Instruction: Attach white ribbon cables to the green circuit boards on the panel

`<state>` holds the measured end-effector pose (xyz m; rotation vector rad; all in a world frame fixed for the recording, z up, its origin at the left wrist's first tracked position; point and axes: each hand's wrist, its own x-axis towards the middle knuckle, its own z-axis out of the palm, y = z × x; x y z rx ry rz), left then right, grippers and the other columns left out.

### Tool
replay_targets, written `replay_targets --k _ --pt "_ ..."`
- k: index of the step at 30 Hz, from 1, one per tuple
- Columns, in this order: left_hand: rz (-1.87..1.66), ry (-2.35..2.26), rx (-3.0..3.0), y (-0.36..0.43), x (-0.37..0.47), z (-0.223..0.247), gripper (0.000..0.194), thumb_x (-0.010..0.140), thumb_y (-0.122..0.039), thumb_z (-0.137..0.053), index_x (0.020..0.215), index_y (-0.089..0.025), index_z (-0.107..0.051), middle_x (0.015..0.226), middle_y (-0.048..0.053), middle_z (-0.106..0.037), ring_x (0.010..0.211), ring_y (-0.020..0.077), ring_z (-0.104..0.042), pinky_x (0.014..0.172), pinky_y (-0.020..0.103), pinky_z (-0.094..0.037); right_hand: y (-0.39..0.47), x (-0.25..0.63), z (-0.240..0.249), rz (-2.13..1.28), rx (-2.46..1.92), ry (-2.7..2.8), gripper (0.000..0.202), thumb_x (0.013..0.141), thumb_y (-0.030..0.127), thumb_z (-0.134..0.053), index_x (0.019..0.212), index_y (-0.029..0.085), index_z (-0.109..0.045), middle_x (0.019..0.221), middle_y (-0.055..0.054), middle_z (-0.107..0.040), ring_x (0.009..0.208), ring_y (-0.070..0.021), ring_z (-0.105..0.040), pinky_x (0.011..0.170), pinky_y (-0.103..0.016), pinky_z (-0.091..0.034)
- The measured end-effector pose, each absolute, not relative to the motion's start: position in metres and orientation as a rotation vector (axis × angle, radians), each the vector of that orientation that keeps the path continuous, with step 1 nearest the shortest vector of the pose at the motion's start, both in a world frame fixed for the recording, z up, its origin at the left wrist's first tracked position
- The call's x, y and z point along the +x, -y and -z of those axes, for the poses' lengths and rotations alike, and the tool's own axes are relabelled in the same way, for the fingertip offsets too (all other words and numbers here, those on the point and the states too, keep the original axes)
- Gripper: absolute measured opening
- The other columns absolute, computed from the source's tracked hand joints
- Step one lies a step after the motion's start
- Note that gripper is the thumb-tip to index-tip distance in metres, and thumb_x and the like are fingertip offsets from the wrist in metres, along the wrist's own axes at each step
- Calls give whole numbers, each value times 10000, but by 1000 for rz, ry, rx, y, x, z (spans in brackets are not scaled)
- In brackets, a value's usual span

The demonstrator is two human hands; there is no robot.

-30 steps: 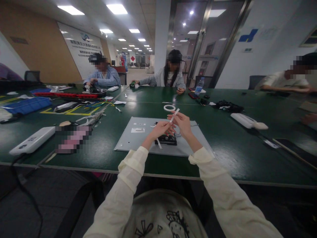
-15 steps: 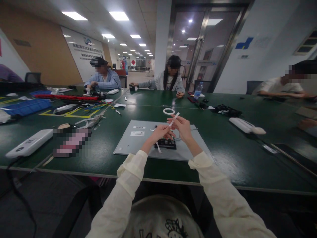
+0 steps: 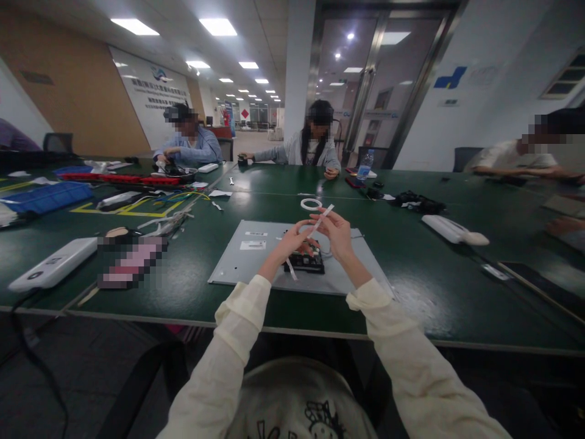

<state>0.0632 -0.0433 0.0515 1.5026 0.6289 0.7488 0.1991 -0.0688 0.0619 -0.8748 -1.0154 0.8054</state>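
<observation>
A narrow white strip, apparently tape (image 3: 325, 216), slants upward between my two hands. My left hand (image 3: 290, 241) pinches its lower part. My right hand (image 3: 339, 236) has fingers closed on its upper part, the tip sticking out above them. Under the hands lies a black part with exposed electronics (image 3: 304, 263), partly covered by my left fingers. It rests on a flat grey panel (image 3: 228, 268) with printed labels. A second white strip (image 3: 291, 270) hangs over the part's left edge. Just past the panel's far edge lies a white tape roll (image 3: 303, 205).
White power banks (image 3: 57, 265) lie at left and right (image 3: 445, 230). A pink pixelated object (image 3: 134, 262), loose wires and a blue tray (image 3: 55, 198) are on the left. A water bottle (image 3: 364, 166) stands farther back. Co-workers sit across and to the right.
Both hands still hold the strip, now raised slightly, with its tip a little farther right. My left fingers have shifted a little over the black part. The view has moved slightly.
</observation>
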Motion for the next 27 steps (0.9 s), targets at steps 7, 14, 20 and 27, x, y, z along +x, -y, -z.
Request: replay_targets --k 7,14,20,27 --pt "-812 -670 1416 38 63 -51 550 844 -588 -372 1164 -157 -494 744 68 -686 490 105 -609 409 153 -341 67 201 -60 -821 -869 932 318 718 323 -627 1009 193 -621 916 -60 -690 858 -194 -654 752 -331 -533" --pt "-728 -707 1546 37 68 -44 443 813 -531 -488 797 -106 -611 719 89 -690 522 95 -607 432 154 -355 66 196 -56 -910 -885 1024 333 763 387 -581 1037 199 -610 947 -73 -684 879 -205 -652 763 -347 -530" --pt "-692 -602 1582 37 69 -42 444 797 -530 -507 750 -98 -602 625 70 -667 474 86 -591 425 150 -354 65 197 -55 -954 -942 951 333 806 439 -508 984 180 -618 929 -93 -687 889 -214 -652 744 -321 -528" --pt "-682 -547 1573 42 66 -46 392 802 -486 -526 775 -102 -597 584 48 -653 435 81 -571 421 162 -371 61 200 -53 -958 -1000 890 436 840 431 -468 1246 275 -459 1064 -54 -647 843 -166 -659 796 -316 -507"
